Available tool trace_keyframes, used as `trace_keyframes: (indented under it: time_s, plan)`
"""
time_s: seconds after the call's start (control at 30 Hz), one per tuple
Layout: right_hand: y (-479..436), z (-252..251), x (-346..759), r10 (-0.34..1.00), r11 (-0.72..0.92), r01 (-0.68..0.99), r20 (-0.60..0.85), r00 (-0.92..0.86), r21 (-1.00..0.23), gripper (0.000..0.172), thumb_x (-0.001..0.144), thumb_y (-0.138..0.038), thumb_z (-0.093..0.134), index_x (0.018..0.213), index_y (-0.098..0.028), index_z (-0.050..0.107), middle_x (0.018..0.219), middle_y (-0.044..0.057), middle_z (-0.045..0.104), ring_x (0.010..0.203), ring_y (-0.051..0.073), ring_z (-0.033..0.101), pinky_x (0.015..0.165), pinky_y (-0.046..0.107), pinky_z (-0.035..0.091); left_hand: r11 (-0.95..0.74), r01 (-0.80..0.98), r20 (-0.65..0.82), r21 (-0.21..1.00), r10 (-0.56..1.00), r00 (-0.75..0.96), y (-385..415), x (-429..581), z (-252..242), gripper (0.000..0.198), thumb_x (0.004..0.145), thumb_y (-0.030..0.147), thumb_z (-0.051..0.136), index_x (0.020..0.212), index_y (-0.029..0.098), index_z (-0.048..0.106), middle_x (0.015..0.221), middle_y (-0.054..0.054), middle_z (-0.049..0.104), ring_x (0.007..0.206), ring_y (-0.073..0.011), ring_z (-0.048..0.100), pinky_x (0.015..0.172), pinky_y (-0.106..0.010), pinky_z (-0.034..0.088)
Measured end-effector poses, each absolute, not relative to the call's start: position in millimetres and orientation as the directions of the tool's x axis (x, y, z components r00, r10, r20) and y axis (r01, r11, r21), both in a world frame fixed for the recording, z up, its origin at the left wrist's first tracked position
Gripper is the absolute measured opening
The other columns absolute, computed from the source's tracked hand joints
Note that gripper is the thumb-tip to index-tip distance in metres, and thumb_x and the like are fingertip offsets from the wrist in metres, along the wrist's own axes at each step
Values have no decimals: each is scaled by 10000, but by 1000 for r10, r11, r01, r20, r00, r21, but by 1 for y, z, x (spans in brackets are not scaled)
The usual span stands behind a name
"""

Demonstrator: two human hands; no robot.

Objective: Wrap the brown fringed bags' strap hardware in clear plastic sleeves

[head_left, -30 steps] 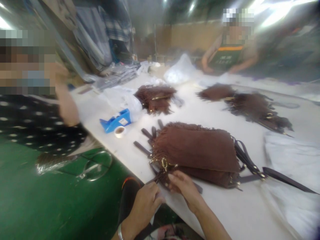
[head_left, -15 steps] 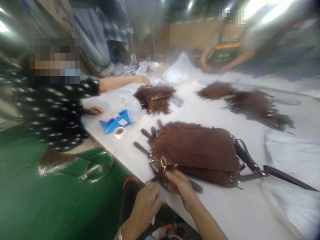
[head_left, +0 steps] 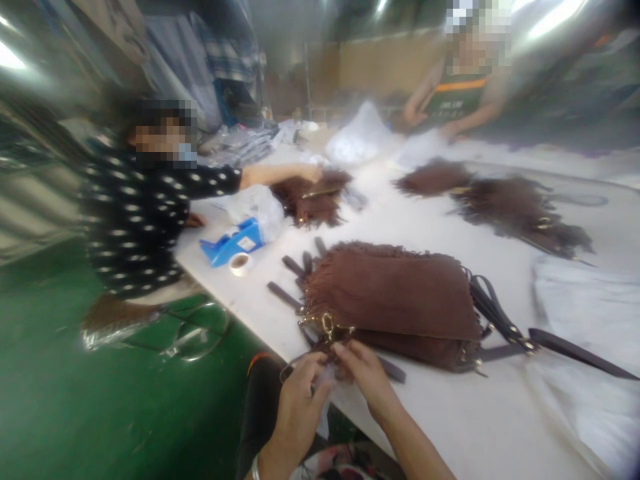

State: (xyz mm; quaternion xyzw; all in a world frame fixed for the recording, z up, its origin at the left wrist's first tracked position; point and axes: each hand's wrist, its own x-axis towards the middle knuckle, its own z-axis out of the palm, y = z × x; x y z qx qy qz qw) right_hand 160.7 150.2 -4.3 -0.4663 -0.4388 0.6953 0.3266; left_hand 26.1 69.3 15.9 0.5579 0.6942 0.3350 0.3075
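Observation:
A stack of brown fringed suede bags (head_left: 395, 290) lies on the table in front of me. Gold clasp hardware (head_left: 328, 325) hangs at its near left corner, just above my hands. My right hand (head_left: 367, 377) pinches a dark brown strap (head_left: 327, 348) below the clasp. Close beside it, my left hand (head_left: 303, 400) is closed on a thin whitish sheet (head_left: 324, 420), whose lower end hangs past the table edge. The fingertips nearly meet, so what lies between them is partly hidden.
A blue tape dispenser (head_left: 233, 243) and a white tape roll (head_left: 240, 264) sit at the left edge. Other fringed bags (head_left: 505, 210) lie farther off. White cloth (head_left: 590, 320) is at right. One co-worker (head_left: 145, 207) reaches across from the left; another (head_left: 460, 100) stands behind the table.
My left hand has shifted slightly up and right, closer to my right hand, and more of the whitish sheet shows. The co-worker at left has leaned in, reaching over a fringed bag.

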Motion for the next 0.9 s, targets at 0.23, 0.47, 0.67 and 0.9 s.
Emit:
trace_keyframes:
  time_s: [0.23, 0.47, 0.67, 0.9]
  plan:
    - [148, 6, 158, 845, -402, -78, -336, -417, -912, 381, 826, -540, 619, 796, -162, 582, 596, -33, 545, 508, 84, 446, 485, 209, 334, -10, 879, 103, 477, 994, -44, 68, 37, 22, 173, 934, 177, 458, 1007, 203, 612, 964, -57, 661, 899, -214, 619, 797, -347, 492]
    - [149, 6, 159, 833, -407, -52, -348, -430, -912, 428, 808, -571, 628, 868, -148, 636, 620, -10, 583, 506, 91, 477, 468, 207, 349, -105, 976, -16, 193, 994, 110, 70, 41, 20, 196, 892, 62, 443, 920, 187, 592, 853, -47, 610, 793, -223, 592, 698, -361, 493]
    - [154, 8, 160, 820, -417, -35, -360, -444, -908, 449, 774, -591, 651, 831, -146, 664, 611, 1, 600, 500, 100, 497, 458, 214, 373, -201, 955, -67, 218, 973, 220, 81, 34, 21, 205, 885, 64, 455, 974, 186, 593, 865, -45, 619, 792, -219, 591, 680, -343, 479]
    - [154, 11, 166, 768, -477, -91, -364, -527, -874, 410, 811, -534, 641, 959, -152, 635, 839, 58, 709, 524, 92, 542, 474, 217, 403, 122, 572, -132, 811, 991, -24, 71, 35, 25, 122, 900, 242, 505, 879, 168, 600, 846, -39, 637, 773, -180, 580, 693, -286, 445]
